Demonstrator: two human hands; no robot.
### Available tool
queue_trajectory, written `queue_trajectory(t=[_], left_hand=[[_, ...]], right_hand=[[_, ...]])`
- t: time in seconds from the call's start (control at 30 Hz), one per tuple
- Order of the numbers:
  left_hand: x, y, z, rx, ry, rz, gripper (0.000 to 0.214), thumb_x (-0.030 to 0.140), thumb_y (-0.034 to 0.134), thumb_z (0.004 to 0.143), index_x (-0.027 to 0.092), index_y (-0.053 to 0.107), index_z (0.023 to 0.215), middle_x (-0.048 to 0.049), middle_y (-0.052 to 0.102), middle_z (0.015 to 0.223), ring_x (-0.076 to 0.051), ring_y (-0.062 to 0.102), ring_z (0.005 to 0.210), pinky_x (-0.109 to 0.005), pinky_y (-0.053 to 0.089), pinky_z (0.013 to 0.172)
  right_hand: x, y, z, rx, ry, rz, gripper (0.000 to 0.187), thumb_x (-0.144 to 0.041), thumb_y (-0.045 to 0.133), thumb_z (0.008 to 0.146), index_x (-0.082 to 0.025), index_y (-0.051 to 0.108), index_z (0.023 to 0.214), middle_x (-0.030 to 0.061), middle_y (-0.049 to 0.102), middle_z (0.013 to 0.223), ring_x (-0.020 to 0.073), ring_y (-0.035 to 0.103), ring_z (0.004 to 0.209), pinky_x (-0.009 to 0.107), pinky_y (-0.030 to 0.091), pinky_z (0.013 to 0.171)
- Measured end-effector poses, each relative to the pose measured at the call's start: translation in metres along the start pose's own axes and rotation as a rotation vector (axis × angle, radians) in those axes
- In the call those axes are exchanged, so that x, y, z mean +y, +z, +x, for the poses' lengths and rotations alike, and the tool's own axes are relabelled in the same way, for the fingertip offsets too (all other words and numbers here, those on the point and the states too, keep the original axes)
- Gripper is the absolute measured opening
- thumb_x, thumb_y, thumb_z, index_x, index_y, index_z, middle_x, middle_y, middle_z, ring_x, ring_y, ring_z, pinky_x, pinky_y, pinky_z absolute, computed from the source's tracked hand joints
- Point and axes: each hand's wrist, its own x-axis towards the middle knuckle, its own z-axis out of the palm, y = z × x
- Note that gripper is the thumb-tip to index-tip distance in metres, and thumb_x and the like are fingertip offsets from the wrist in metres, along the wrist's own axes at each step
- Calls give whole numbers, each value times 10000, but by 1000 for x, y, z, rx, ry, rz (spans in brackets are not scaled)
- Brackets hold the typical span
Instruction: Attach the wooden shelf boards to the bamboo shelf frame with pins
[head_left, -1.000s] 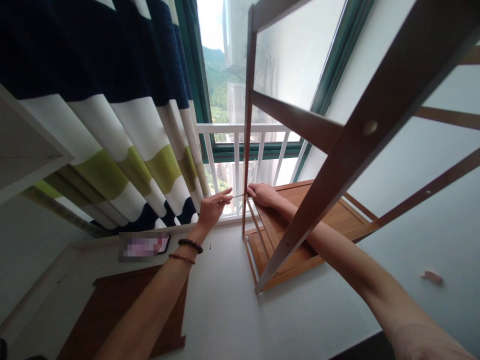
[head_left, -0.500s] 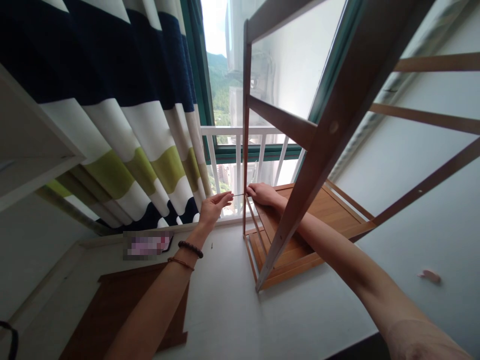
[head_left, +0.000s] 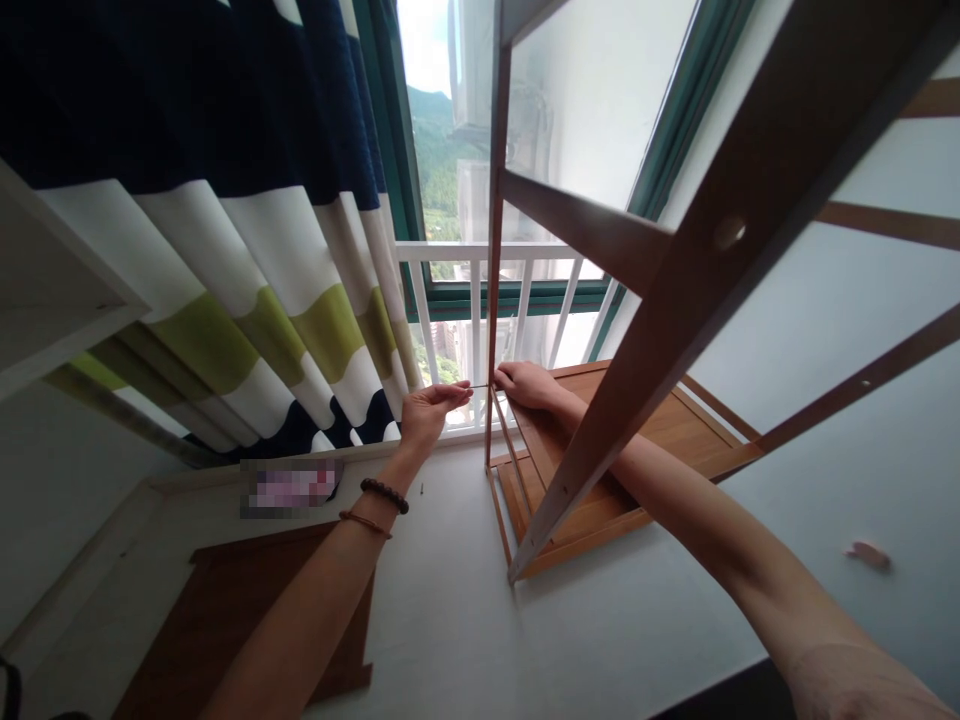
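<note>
A wooden shelf frame (head_left: 600, 240) stands on a white floor, with a slatted brown panel (head_left: 660, 430) low inside it. My left hand (head_left: 427, 412) pinches a thin metal tool (head_left: 478, 386) whose tip meets the frame's far upright post (head_left: 491, 400). Bead bracelets circle that wrist. My right hand (head_left: 525, 384) reaches through the frame and closes its fingers on the edge of the panel, right beside the post.
A dark wooden board (head_left: 225, 620) lies flat on the floor at lower left. A striped navy, white and green curtain (head_left: 225, 250) hangs at left. Behind the frame are a window (head_left: 450, 150) and a white railing (head_left: 480, 290). A small pale scrap (head_left: 868, 554) lies at right.
Both hands have stayed at the post; the left thumb and fingers have turned slightly on the thin tool. The camera view shifted a little.
</note>
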Motion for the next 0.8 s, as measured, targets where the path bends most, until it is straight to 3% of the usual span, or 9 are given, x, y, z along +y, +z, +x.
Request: queue_trajectory(t=[0.17, 0.33, 0.5, 0.6, 0.8], left_hand=[[-11, 4, 0, -12, -18, 74, 169, 259, 724, 598, 160, 709, 734, -51, 706, 800, -207, 659, 740, -384, 525, 790], [-4, 10, -2, -76, -30, 179, 250, 278, 688, 640, 160, 703, 859, -49, 708, 822, -228, 649, 815, -379, 511, 812], [5, 6, -3, -169, -47, 185, 420, 357, 492, 804, 88, 577, 1115, -126, 646, 1054, -260, 560, 1048, -382, 497, 817], [3, 6, -4, -139, -94, 127, 456, 319, 453, 837, 61, 465, 1213, -160, 618, 1096, -240, 541, 1080, -398, 472, 864], [-2, 7, -9, -179, -129, -40, 343, 349, 531, 801, 96, 572, 1030, -150, 614, 1096, -222, 539, 1086, -382, 446, 912]], right_hand=[[-3, -1, -1, -1, 1, -26, 384, -398, 277, 896, -199, 605, 912, 59, 659, 914, 185, 577, 797, 242, 350, 600], [-7, -3, -3, -1, 4, -20, 385, -397, 282, 899, -202, 610, 943, 60, 662, 929, 186, 583, 806, 243, 359, 618], [-6, -5, -3, -25, 0, -22, 339, -405, 357, 882, -214, 604, 1014, 58, 656, 984, 192, 590, 835, 245, 377, 664], [-5, -4, -2, -25, -25, -12, 333, -402, 369, 879, -220, 600, 1035, 55, 654, 998, 191, 588, 853, 244, 381, 683], [-4, -5, 0, -38, -18, 7, 325, -407, 380, 869, -210, 623, 952, 57, 656, 959, 176, 582, 806, 233, 376, 658]])
